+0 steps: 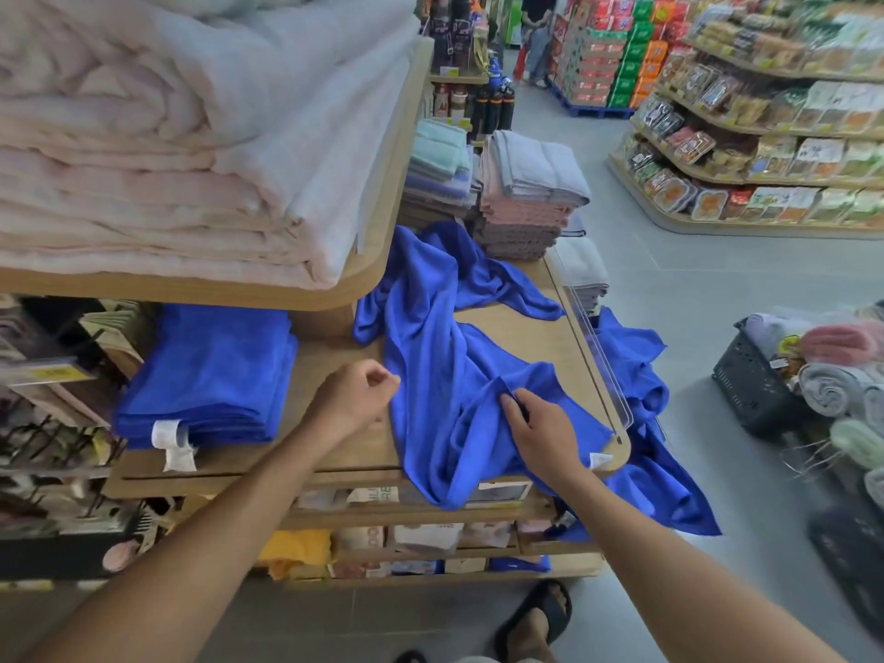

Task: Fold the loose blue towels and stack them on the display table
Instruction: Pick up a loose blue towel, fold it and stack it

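Loose blue towels [445,356] lie crumpled across the right half of the wooden display table [335,375], and part of the cloth hangs over its right edge and front. A stack of folded blue towels [210,375] with white tags sits on the table's left side. My right hand [540,433] pinches a fold of the loose blue cloth near the table's front right. My left hand [354,394] hovers over bare wood just left of the loose towels, fingers curled, holding nothing.
An upper shelf with folded pale pink blankets [182,150] overhangs the table's back left. Stacked grey and pink towels [526,203] stand at the far end. A clear plastic divider [598,366] runs along the right edge. A dark basket of rolled towels [775,375] stands on the floor at right.
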Available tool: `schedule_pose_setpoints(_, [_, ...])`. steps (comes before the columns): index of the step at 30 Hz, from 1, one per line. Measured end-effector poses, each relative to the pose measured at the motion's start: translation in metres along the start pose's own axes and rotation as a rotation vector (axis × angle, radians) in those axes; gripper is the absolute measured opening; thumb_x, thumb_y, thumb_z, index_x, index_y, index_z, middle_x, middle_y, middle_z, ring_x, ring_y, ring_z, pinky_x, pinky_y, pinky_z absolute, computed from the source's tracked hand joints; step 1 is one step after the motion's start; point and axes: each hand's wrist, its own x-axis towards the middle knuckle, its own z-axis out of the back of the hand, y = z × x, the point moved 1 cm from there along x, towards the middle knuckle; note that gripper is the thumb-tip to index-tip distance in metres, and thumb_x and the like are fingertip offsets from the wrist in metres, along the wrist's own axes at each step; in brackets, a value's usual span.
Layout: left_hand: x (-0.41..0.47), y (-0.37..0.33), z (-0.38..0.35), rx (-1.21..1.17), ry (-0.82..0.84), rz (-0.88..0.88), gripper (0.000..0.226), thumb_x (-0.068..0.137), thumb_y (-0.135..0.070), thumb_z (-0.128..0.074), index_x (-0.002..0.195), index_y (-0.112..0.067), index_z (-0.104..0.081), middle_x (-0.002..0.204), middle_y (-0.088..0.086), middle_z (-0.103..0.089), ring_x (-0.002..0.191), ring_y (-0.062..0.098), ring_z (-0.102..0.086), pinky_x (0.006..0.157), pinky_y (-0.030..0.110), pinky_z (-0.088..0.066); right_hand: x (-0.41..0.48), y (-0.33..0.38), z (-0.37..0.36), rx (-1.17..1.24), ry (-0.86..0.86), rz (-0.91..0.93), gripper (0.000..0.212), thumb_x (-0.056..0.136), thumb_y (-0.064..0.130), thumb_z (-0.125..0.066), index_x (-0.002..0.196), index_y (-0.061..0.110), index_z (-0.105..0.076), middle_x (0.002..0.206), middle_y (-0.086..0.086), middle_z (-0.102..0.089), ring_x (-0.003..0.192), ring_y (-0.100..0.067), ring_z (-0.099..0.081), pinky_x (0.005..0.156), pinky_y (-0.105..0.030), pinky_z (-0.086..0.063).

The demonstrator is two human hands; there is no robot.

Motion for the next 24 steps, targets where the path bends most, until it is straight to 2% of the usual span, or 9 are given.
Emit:
schedule_pose_setpoints(3, [0.054, -0.012, 0.005, 0.03, -0.144, -0.057, 0.022, 0.09, -0.028, -0.068, 0.108, -0.017, -0.065, 0.097, -0.002, -0.066, 0.101, 0.026, -0.067, 0.09, 0.037, -0.051, -0.003, -0.001, -0.004, -0.065, -0.049, 0.044, 0.046, 0.105, 0.044, -0.048, 0.066, 0.02, -0.04, 0.051, 0.001, -0.046, 0.051, -0.019, -0.048, 0.046, -0.027, -0.026])
schedule_pose_setpoints(7, [0.11, -0.038, 0.001, 0.139, -0.159, -0.091, 0.013, 0.091, -0.027, -0.064, 0.093, -0.016, -0.057, 0.105, 0.017, -0.067, 0.105, 0.036, -0.064, 0.085, 0.041, -0.048, -0.003, -0.002, -0.005, -0.064, -0.069, 0.065, 0.046, 0.105, 0.041, -0.05, 0.064, 0.025, -0.036, 0.049, 0.004, -0.039, 0.049, -0.017, -0.044, 0.045, -0.024, -0.023])
schedule_pose_setpoints(9, [0.131, -0.052, -0.004, 0.165, -0.134, -0.036, 0.032, 0.09, -0.028, -0.063, 0.112, -0.006, -0.057, 0.11, 0.017, -0.065, 0.109, 0.039, -0.062, 0.083, 0.039, -0.046, -0.003, -0.003, -0.005, -0.059, -0.071, 0.067, 0.047, 0.104, 0.04, -0.051, 0.063, 0.027, -0.033, 0.048, 0.004, -0.038, 0.047, -0.017, -0.043, 0.045, -0.025, -0.024])
schedule_pose_setpoints(12, [0.155, -0.07, -0.007, 0.101, -0.153, 0.022, 0.066, 0.09, -0.028, -0.067, 0.146, -0.004, -0.042, 0.143, 0.019, -0.053, 0.13, 0.036, -0.053, 0.106, 0.041, -0.043, -0.003, -0.003, -0.005, -0.068, -0.067, 0.057, 0.046, 0.101, 0.043, -0.05, 0.063, 0.025, -0.033, 0.048, 0.003, -0.039, 0.049, -0.02, -0.045, 0.045, -0.024, -0.023])
schedule_pose_setpoints(13, [0.163, -0.076, -0.006, 0.027, -0.163, 0.022, 0.072, 0.091, -0.027, -0.067, 0.151, -0.005, -0.035, 0.142, 0.016, -0.054, 0.127, 0.034, -0.056, 0.105, 0.041, -0.046, -0.003, -0.003, -0.005, -0.073, -0.069, 0.055, 0.046, 0.1, 0.045, -0.049, 0.063, 0.024, -0.033, 0.048, 0.003, -0.039, 0.049, -0.02, -0.045, 0.045, -0.026, -0.024])
schedule_pose_setpoints(15, [0.179, -0.085, -0.006, -0.205, -0.151, 0.042, 0.078, 0.093, -0.026, -0.067, 0.157, -0.01, -0.026, 0.121, 0.005, -0.057, 0.093, 0.028, -0.069, 0.08, 0.038, -0.056, -0.003, -0.001, -0.005, -0.084, -0.075, 0.057, 0.045, 0.097, 0.049, -0.045, 0.063, 0.025, -0.031, 0.048, 0.003, -0.038, 0.049, -0.019, -0.043, 0.045, -0.027, -0.024])
schedule_pose_setpoints(18, [0.202, -0.093, -0.007, -0.452, -0.174, 0.108, 0.069, 0.093, -0.024, -0.067, 0.152, -0.012, -0.033, 0.091, -0.002, -0.058, 0.055, 0.016, -0.057, 0.051, 0.028, -0.048, -0.003, -0.002, -0.006, -0.099, -0.079, 0.052, 0.044, 0.096, 0.05, -0.044, 0.062, 0.027, -0.028, 0.048, 0.004, -0.038, 0.05, -0.018, -0.043, 0.046, -0.025, -0.023])
schedule_pose_setpoints(21, [0.216, -0.097, -0.01, -0.503, -0.162, 0.146, 0.043, 0.091, -0.017, -0.066, 0.131, -0.008, -0.053, 0.07, 0.006, -0.056, 0.049, 0.017, -0.049, 0.046, 0.024, -0.04, -0.003, -0.005, -0.007, -0.115, -0.086, 0.043, 0.044, 0.096, 0.049, -0.045, 0.062, 0.026, -0.027, 0.049, 0.004, -0.037, 0.051, -0.018, -0.042, 0.047, -0.026, -0.024])
schedule_pose_setpoints(24, [0.217, -0.115, -0.016, -0.335, -0.217, -0.054, 0.032, 0.089, -0.004, -0.057, 0.119, -0.008, -0.068, 0.085, 0.009, -0.067, 0.075, 0.023, -0.062, 0.061, 0.026, -0.048, -0.003, -0.006, -0.007, -0.108, -0.09, 0.05, 0.044, 0.096, 0.047, -0.046, 0.062, 0.025, -0.028, 0.049, 0.004, -0.037, 0.051, -0.019, -0.042, 0.047, -0.027, -0.026])
